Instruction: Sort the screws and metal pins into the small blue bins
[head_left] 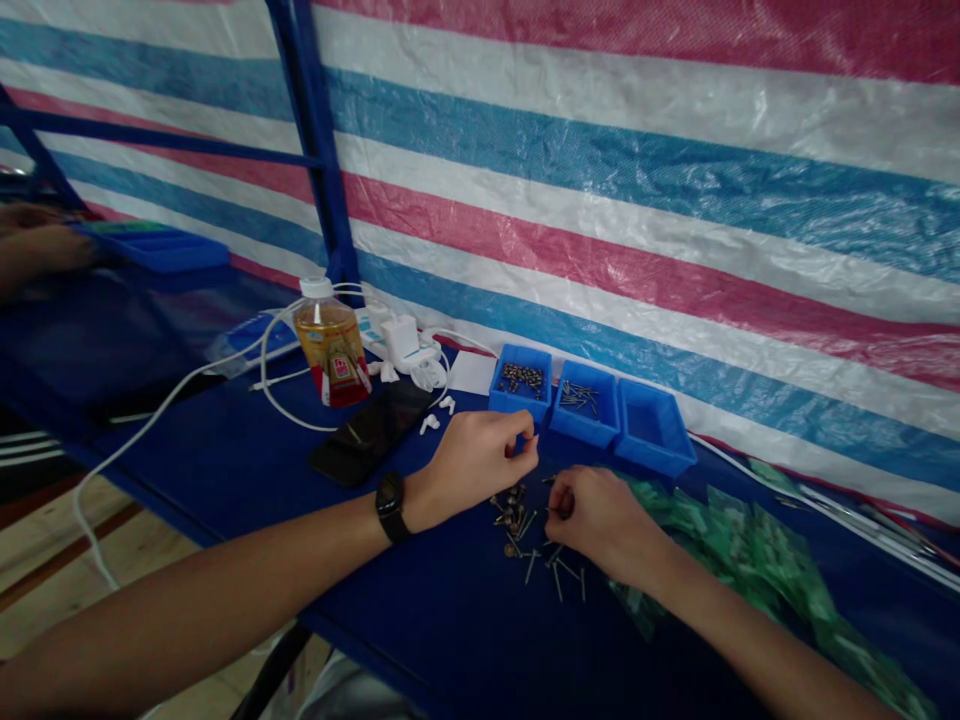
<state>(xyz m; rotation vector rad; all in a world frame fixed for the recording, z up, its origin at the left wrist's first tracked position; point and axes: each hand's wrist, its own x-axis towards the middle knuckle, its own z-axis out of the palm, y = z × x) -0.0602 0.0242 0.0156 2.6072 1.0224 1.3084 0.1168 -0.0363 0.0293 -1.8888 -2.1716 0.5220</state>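
Both hands, left and right, pinch closed grips over loose screws on a blue table before striped tarpaulin.

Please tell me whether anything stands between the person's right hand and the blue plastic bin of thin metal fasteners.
Nothing visible does: only the dark blue tabletop lies between the right hand and the blue plastic bin of thin metal fasteners. The left hand is further left.
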